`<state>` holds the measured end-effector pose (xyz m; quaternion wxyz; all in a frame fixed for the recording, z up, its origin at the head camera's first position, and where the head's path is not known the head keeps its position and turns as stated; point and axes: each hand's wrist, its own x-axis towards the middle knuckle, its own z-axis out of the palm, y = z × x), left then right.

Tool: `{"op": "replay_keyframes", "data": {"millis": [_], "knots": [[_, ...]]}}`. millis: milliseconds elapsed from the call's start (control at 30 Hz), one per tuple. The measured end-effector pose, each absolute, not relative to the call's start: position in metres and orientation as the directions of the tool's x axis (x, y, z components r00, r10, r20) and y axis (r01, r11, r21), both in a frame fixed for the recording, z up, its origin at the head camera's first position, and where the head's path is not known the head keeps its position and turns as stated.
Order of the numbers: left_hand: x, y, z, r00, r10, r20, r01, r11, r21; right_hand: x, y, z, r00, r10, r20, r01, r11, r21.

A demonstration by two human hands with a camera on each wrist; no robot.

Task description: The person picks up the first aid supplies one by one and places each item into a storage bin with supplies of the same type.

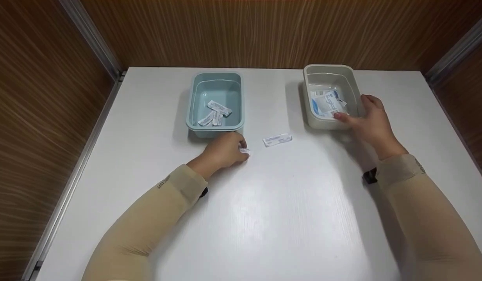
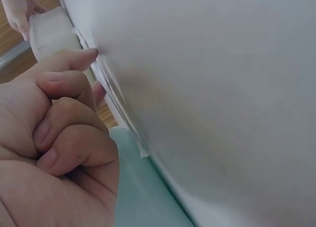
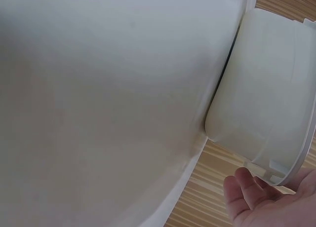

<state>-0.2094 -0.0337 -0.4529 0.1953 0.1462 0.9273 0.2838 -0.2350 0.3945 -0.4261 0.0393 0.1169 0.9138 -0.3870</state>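
Observation:
My left hand point(image 1: 225, 151) is just in front of the teal bin point(image 1: 215, 134), with thumb and index finger pinching a narrow white printed packet point(image 1: 245, 150) at the tabletop. Its other fingers curl into the palm in the left wrist view, where the packet point(image 2: 120, 106) appears edge-on. A similar packet point(image 1: 277, 139) lies flat on the table between the two bins. At the right, my right hand point(image 1: 372, 123) grips the near right corner of the beige bin point(image 1: 329, 124), thumb over the rim and fingers outside. A flat blue-and-white packet marked "Surgical" point(image 1: 326, 104) lies inside it.
Several narrow white packets point(image 1: 219, 108) lie in the teal bin. Both bins stand toward the back of the white table point(image 1: 272, 218). Wood-patterned panels point(image 1: 225, 35) rise behind the table and at both sides.

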Motion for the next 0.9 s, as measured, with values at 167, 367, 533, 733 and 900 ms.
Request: {"op": "replay_keyframes", "data": {"millis": [167, 367, 533, 733, 900], "knots": [[-0.206, -0.033, -0.45, -0.874, 0.381, -0.301, 0.128, 0.779, 0.614, -0.235, 0.393, -0.426, -0.968, 0.186, -0.166, 0.249, 0.669, -0.701], [-0.198, -0.034, -0.445, -0.871, 0.399, -0.285, 0.145, 0.764, 0.628, -0.235, 0.393, -0.425, -0.968, 0.186, -0.167, 0.249, 0.665, -0.704], [-0.19, -0.036, -0.439, -0.878, 0.43, -0.211, 0.216, 0.748, 0.627, -0.236, 0.393, -0.426, -0.974, 0.172, -0.147, 0.225, 0.673, -0.704], [-0.186, -0.04, -0.422, -0.887, 0.44, -0.138, 0.261, 0.725, 0.637, -0.235, 0.393, -0.426, -0.972, 0.18, -0.153, 0.235, 0.675, -0.699], [-0.189, -0.046, -0.407, -0.892, 0.445, -0.081, 0.294, 0.707, 0.644, -0.234, 0.394, -0.426, -0.974, 0.176, -0.143, 0.226, 0.687, -0.691]]}}
